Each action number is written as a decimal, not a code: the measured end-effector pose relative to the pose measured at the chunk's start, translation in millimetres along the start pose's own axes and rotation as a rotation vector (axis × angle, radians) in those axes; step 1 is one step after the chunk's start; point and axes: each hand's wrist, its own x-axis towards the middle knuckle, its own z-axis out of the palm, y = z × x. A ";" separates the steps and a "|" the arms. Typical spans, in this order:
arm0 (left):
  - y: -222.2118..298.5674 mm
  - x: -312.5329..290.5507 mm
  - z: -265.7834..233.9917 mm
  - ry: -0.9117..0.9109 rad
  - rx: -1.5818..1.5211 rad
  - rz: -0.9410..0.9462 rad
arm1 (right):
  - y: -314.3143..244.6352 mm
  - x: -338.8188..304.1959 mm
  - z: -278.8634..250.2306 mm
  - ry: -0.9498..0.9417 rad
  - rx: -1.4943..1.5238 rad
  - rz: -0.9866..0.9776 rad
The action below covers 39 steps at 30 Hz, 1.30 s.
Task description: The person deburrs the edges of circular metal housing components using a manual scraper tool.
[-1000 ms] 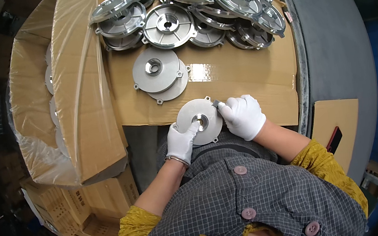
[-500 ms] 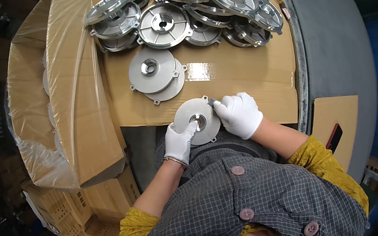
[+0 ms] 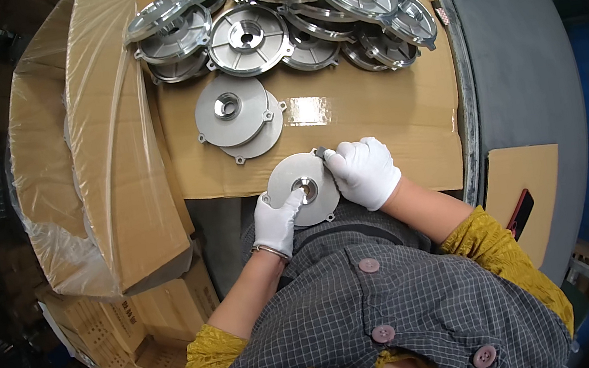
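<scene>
A round grey metal cover (image 3: 322, 206) with small lugs on its rim is held over my lap, at the near edge of the cardboard. My left hand (image 3: 276, 223), in a white glove, grips it from the left, thumb at the centre hole and fingers hidden beneath. In my gloved right hand (image 3: 366, 174) a small dark flat piece (image 3: 320, 152) is pinched, its tip at the cover's upper lug. I cannot make out what kind of tool it is. Just beyond, two similar covers (image 3: 230, 110) lie overlapped on the cardboard.
Many shiny metal covers (image 3: 248, 38) are heaped at the far side of the cardboard sheet (image 3: 391, 121). A plastic-lined carton (image 3: 123, 170) stands at the left. On the right, a phone (image 3: 521, 214) lies on another cardboard piece (image 3: 534, 173). Smaller boxes (image 3: 161, 331) sit lower left.
My right hand has shifted slightly up and left, bringing the dark piece onto the cover's upper lug. My left hand keeps its hold on the cover.
</scene>
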 end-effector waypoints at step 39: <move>-4.2 3.7 -1.5 0.033 0.062 0.010 | -4.5 -8.5 -11.7 -0.147 0.367 0.265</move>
